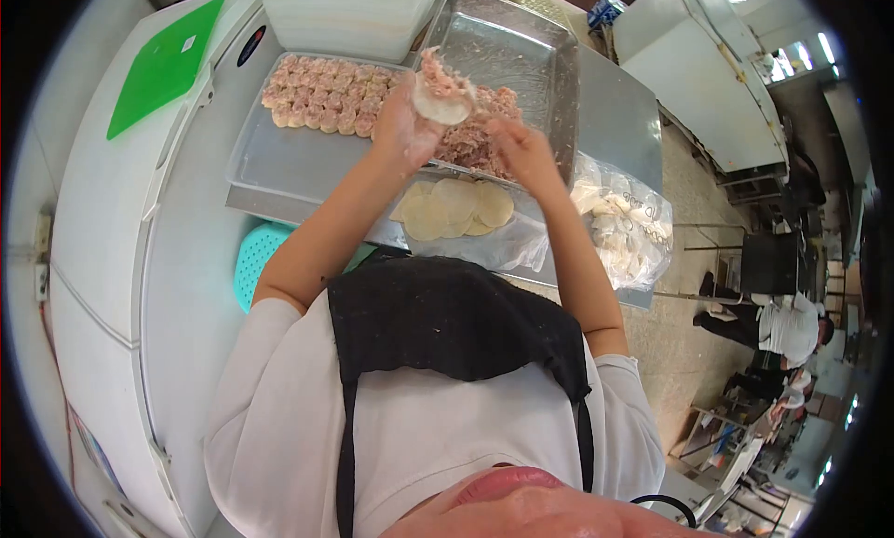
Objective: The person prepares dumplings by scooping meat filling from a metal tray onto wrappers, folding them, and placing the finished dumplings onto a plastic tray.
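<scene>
My left hand (407, 128) holds a round dough wrapper (441, 102) with pink ground meat heaped on it. To its right, my right hand (523, 153) hovers over the meat filling (470, 149) in a deep metal tray (564, 91); its fingers are blurred, and whether they hold anything cannot be made out. Rows of filled dumplings (326, 91) sit on a flat tray (293, 156) at the left. Nearer my apron lie overlapping round wrappers (453, 208) on plastic.
At the right of the metal table lies a clear bag (622, 221) of pale pieces. A white container (345, 16) stands behind the dumplings. A teal basket (258, 260) is below left, a green board (168, 68) farther left. People (782, 328) are at the far right.
</scene>
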Action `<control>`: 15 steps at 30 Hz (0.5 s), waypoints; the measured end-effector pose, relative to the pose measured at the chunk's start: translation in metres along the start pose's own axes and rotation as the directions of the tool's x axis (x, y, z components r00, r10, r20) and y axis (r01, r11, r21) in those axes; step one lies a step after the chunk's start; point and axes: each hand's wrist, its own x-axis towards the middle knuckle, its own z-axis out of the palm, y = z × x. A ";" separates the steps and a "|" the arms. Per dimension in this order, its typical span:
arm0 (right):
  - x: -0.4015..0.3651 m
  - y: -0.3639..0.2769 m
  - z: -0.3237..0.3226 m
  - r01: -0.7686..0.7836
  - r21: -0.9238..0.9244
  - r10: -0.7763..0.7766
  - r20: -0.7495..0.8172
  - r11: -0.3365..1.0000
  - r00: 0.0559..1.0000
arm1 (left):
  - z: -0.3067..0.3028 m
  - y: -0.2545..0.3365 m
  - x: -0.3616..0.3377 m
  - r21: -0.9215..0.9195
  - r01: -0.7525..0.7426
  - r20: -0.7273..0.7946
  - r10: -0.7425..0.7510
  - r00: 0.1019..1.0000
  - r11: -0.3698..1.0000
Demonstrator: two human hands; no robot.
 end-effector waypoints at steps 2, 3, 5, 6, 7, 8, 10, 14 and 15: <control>-0.003 0.001 0.002 0.104 -0.034 -0.106 -0.069 0.994 0.992 | 0.030 0.007 0.000 -0.162 0.061 -0.053 -0.070 0.996 0.985; -0.008 -0.005 -0.007 0.163 -0.258 -0.176 -0.027 0.952 0.984 | 0.001 0.002 0.016 -0.195 0.155 0.048 -0.149 0.988 0.968; -0.018 -0.025 -0.026 0.219 -0.472 -0.234 0.027 0.854 0.972 | -0.027 -0.007 0.025 -0.188 0.154 -0.030 -0.162 0.986 0.970; -0.027 -0.039 -0.035 0.174 -0.626 -0.156 0.083 0.760 0.984 | -0.032 -0.009 0.028 -0.176 0.149 -0.122 -0.172 0.978 0.973; -0.035 -0.047 -0.040 0.137 -0.759 -0.066 0.124 0.637 0.990 | -0.014 -0.007 0.021 -0.194 0.102 -0.253 -0.150 0.956 0.976; -0.038 -0.049 -0.035 0.128 -0.760 -0.061 0.115 0.637 0.991 | -0.013 -0.007 0.022 -0.192 0.111 -0.248 -0.158 0.956 0.975; -0.041 -0.053 -0.023 0.135 -0.732 -0.169 0.027 0.668 0.985 | -0.008 -0.006 0.022 -0.162 0.162 -0.099 -0.179 0.979 0.973; -0.032 -0.057 -0.047 0.207 -0.791 -0.142 0.153 0.576 0.978 | 0.015 0.001 0.007 -0.073 0.108 -0.104 -0.115 0.988 0.991; -0.037 -0.082 -0.052 0.191 -0.792 -0.151 0.126 0.579 0.980 | 0.020 0.002 0.003 -0.064 0.122 -0.130 -0.129 0.983 0.990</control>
